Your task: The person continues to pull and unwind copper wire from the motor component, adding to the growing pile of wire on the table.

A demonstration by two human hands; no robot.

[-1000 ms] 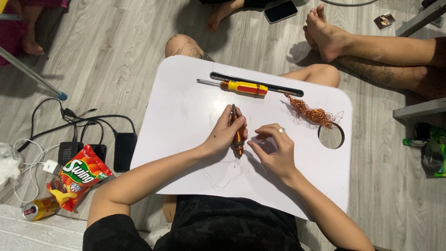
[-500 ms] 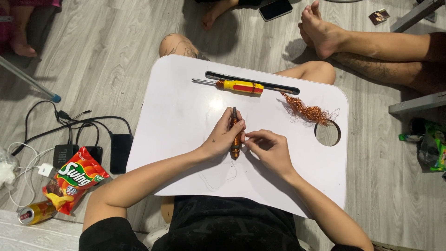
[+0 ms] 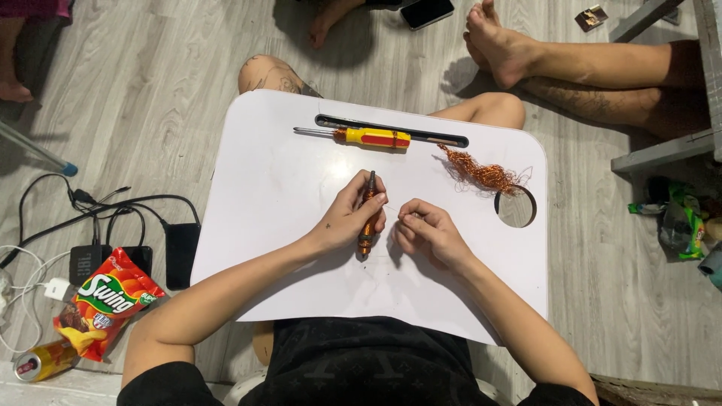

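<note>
Head view looks straight down on a white lap table (image 3: 286, 248) resting over the person's crossed legs. The left hand (image 3: 347, 218) is wrapped around a slim orange and dark rod-like tool (image 3: 367, 214), fingers curled over its middle so that its dark tip sticks out above the knuckles and its lower end shows below the palm. The tool lies roughly upright in the picture, near the middle of the table. Just beside it, the right hand (image 3: 427, 234) is closed with fingertips pinched together; it may be gripping a very fine wire, but the strand is too thin to make out for certain. The two hands sit close together, not quite touching.

Farther up the table a screwdriver with a yellow and red handle (image 3: 372, 137) lies sideways, its metal shaft pointing left, right along the front of a long dark slot (image 3: 436, 138) in the table top. To the right of that is a loose tangle of copper wire (image 3: 481, 173), touching the edge of a round cup hole (image 3: 516, 208).

On the grey wood floor (image 3: 150, 83) to the left lie a red and green snack bag (image 3: 101, 304), a drinks can (image 3: 41, 362), black cables and small black boxes (image 3: 180, 254). Another person's bare feet (image 3: 496, 45) rest on the floor past the table's far right corner
</note>
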